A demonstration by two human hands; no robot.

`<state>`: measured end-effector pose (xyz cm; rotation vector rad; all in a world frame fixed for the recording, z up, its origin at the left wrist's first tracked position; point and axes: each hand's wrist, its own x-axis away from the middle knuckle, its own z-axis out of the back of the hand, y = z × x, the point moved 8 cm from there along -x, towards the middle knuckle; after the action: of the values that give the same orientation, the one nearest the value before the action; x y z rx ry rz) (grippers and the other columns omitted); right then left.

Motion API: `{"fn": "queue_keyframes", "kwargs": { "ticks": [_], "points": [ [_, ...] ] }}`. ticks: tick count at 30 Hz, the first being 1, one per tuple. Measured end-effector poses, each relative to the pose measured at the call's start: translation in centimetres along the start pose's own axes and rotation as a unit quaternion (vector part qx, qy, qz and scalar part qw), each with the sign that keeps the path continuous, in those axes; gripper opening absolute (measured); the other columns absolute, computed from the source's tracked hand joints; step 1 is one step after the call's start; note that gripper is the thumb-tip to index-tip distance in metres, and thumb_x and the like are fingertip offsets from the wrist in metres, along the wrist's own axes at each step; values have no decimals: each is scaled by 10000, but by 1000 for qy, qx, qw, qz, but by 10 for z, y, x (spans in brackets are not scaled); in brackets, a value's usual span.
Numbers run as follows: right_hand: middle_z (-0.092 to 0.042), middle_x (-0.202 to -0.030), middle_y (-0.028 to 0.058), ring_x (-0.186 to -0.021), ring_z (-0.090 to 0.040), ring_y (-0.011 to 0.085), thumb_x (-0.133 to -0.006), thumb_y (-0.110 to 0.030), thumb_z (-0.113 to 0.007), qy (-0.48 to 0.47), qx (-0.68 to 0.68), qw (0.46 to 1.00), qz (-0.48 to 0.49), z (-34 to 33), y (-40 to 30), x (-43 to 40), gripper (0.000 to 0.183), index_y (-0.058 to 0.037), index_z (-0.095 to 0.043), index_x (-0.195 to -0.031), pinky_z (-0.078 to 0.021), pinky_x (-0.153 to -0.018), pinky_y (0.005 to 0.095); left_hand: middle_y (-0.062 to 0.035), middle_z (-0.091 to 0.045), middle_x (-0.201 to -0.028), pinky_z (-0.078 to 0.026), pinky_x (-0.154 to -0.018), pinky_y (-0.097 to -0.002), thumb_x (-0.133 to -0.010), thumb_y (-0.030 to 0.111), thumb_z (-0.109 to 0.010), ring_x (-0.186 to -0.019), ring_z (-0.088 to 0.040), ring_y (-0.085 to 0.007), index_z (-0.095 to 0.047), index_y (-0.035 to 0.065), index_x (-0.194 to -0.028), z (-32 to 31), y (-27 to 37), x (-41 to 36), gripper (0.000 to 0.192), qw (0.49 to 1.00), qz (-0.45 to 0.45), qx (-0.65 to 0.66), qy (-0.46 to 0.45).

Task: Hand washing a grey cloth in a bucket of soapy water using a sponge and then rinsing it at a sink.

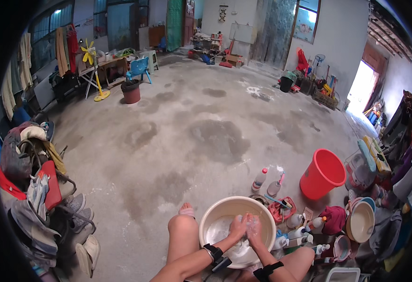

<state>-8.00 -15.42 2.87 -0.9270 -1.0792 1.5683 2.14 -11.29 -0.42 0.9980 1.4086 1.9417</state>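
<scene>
A cream plastic basin [206, 220] stands between my knees, with water and whitish suds low inside it. My left hand [238, 226] and my right hand [254, 231] are together over its far half, fingers bent towards each other. Something pale and wet, perhaps lather or a small cloth, shows between them; the fingers hide most of it. Black straps circle both wrists. Just beyond the rim are a red-capped bottle [259, 179], a clear bottle [274, 188] with a pink brush, and a red plastic basket [282, 209].
A tall red bucket [322, 174] stands to the front right. Several pump bottles [299, 232] crowd the basin's right side, near stacked basins [361, 222]. Slippers [89, 252] and a clothes-laden chair [52, 185] are at left. Damp patches mark the concrete floor [170, 141].
</scene>
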Motion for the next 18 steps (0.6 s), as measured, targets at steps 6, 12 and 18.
{"fn": "queue_keyframes", "kwargs": {
  "ticks": [6,12,18],
  "points": [
    [-569,-675,185,-632,-544,254,-897,-299,-440,24,46,998,-40,-14,34,-3,366,36,-572,-825,-416,-611,389,-258,-594,-847,-440,-740,-436,-835,435,-458,-857,-567,-408,-601,-9,-899,7,-9,-8,471,993,22,-113,-26],
    [-563,-659,183,-590,-510,238,-889,-259,-441,2,62,997,-55,-18,48,-4,350,54,-559,-785,-397,-579,390,-229,-600,-770,-446,-723,-448,-796,331,-455,-784,-579,-402,-623,-1,-755,7,-17,-11,374,993,20,-117,0],
    [-533,-633,165,-583,-476,183,-886,-269,-449,-17,63,996,-59,-19,38,2,367,61,-552,-763,-386,-565,374,-245,-596,-774,-438,-740,-459,-759,341,-455,-790,-577,-414,-631,6,-747,-2,-38,-16,378,993,-10,-113,-34]
  ]
}}
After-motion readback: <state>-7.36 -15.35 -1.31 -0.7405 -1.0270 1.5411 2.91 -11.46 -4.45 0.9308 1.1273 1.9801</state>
